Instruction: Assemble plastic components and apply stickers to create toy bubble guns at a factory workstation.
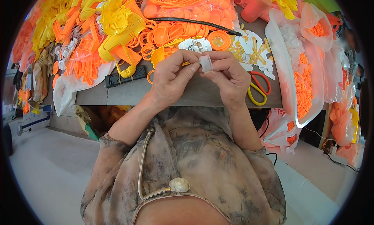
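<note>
Over the table's front edge my left hand (173,76) and my right hand (230,78) meet, fingers pinched. Between them they hold a small translucent white plastic piece (205,64), ribbed along its side. Its lower end is partly hidden by my fingertips. Just beyond it lies a white mechanical part (195,45) in a yellow plastic shell (157,56). Beside that part rests a round orange cap (219,40). To the right of my right hand are scissors (258,91) with red and yellow handles.
Orange rings and yellow shells (120,34) heap up at the left. A black block-shaped item (125,77) lies near the front edge. White and gold label pieces (253,49) spread at the right, next to a white bin (286,73) of orange chain-like parts. A black strip (198,22) crosses the back.
</note>
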